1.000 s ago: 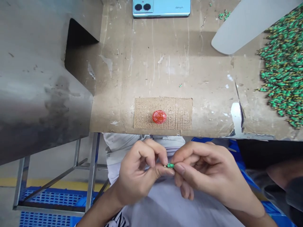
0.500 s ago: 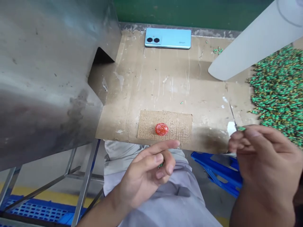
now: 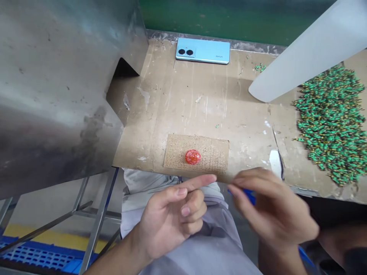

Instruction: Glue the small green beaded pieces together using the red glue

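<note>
Palm up, my left hand [image 3: 172, 217] is over my lap at the table's front edge. Its index finger points out to the right while the other fingers curl in; anything inside them is hidden. Just right of that fingertip is my right hand [image 3: 269, 206], thumb and index finger pinched together and slightly blurred. What the pinch holds cannot be made out. Beyond my left hand lies a glossy red oval lump [image 3: 192, 157] on a small speckled piece of cardboard [image 3: 218, 154]. To the right is a heap of small green pieces with yellowish ends [image 3: 332, 118].
A light blue phone [image 3: 206, 49] lies at the back of the cardboard-covered table [image 3: 183, 99]. A white tube [image 3: 298, 53] slants in from the upper right. A large metal housing [image 3: 57, 95] stands on the left. A few loose green pieces [image 3: 260, 67] lie near the tube.
My right hand has moved left from beside the heap toward my left fingertip; the green piece in its pinch is no longer visible. My left fingers have shifted, hiding the green bit between them.
</note>
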`<state>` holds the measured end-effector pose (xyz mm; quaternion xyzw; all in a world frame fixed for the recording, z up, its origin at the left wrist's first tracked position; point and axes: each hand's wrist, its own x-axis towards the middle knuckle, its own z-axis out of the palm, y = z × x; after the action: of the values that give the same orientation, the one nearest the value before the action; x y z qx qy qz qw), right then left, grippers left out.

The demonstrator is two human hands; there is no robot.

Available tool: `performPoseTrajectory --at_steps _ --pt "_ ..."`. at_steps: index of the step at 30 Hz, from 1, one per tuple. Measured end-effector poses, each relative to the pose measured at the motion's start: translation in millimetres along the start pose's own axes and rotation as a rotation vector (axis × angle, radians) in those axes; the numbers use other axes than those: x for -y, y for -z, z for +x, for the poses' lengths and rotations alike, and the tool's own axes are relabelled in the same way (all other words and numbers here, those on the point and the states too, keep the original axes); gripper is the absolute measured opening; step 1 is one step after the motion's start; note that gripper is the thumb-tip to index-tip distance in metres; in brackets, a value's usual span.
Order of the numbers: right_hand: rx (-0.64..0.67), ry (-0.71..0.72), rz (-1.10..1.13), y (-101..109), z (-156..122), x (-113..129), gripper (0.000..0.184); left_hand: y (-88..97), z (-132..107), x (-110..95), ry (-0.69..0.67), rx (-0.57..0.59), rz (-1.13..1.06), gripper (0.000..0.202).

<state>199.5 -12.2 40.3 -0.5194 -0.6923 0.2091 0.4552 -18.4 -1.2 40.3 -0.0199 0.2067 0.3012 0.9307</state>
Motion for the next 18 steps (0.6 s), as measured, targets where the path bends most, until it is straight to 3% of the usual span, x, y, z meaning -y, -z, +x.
performPoseTrajectory --at_steps 3,9,14,18 --pt "0.122 0.051 0.066 -17.6 7.6 10.2 0.028 1.9 -1.4 1.7 -0.039 0.035 0.015 0.043" --pt "0.143 0.022 0.082 -24.7 11.6 13.5 0.021 8.1 -6.2 4.0 -0.141 0.087 0.121 0.044" --pt "0.161 0.007 0.055 -28.5 14.7 15.3 0.016 12.9 -10.4 5.2 -0.229 0.067 0.324 0.046" --pt "0.178 0.014 0.032 -32.3 15.8 15.5 0.017 14.7 -11.2 5.8 -0.26 0.065 0.354 0.046"
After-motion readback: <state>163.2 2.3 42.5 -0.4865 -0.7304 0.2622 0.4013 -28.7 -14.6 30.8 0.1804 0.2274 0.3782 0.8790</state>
